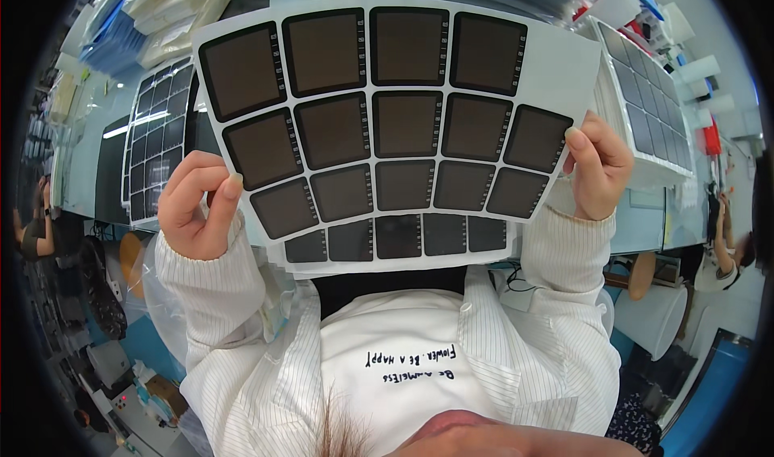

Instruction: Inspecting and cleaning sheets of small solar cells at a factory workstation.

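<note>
Strands of hair (345, 426) are caught at the lower edge, with a white shirt (387, 320) just beyond; dark handwritten-style lettering (411, 367) is carried across its front, shown upside down. Beyond the shirt, a second sheet (399, 237) with a visible row of dark squares is partly covered by the white sheet (556, 70) held up in front of the body. Its left edge is pinched between the thumb and fingers of the left hand (201, 207), its right edge likewise by the right hand (601, 166). Fourteen dark squares (409, 45) are borne on it in three rows; only the upper right corner place is left bare. Tiny pale marks are printed down one side of each square, too small to be read. The work is judged to be partway along: one sheet is lifted for handling, while similar sheets are laid in a pile (157, 146) at the left and a taller stack (653, 94) at the right. Which of these are finished cannot be told so near the bent rim. Farther off, pale packets (181, 13) are heaped, and co-workers are seen at both sides.
</note>
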A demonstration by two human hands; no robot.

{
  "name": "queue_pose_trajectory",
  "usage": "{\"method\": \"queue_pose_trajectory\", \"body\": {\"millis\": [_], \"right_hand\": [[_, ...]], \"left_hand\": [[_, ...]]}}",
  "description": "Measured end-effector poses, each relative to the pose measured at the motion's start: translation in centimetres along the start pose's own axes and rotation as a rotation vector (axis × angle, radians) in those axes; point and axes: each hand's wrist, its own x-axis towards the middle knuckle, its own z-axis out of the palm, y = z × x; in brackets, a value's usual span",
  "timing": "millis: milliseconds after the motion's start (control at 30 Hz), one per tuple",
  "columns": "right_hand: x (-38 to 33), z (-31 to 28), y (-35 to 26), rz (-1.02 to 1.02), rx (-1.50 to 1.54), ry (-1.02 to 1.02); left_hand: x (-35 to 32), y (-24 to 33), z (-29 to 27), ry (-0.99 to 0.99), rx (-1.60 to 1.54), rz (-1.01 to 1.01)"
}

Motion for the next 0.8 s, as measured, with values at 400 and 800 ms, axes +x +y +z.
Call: {"method": "queue_pose_trajectory", "body": {"millis": [400, 800], "right_hand": [[2.1, -1.0, -3.2, -0.122, -0.027, 0.221], [2.5, -2.5, -3.3, -0.147, 0.05, 0.245]], "left_hand": [[3.6, 0.9, -1.4, 0.041, 0.007, 0.162], [5.1, 1.6, -2.2, 0.052, 0.026, 0.218]]}}
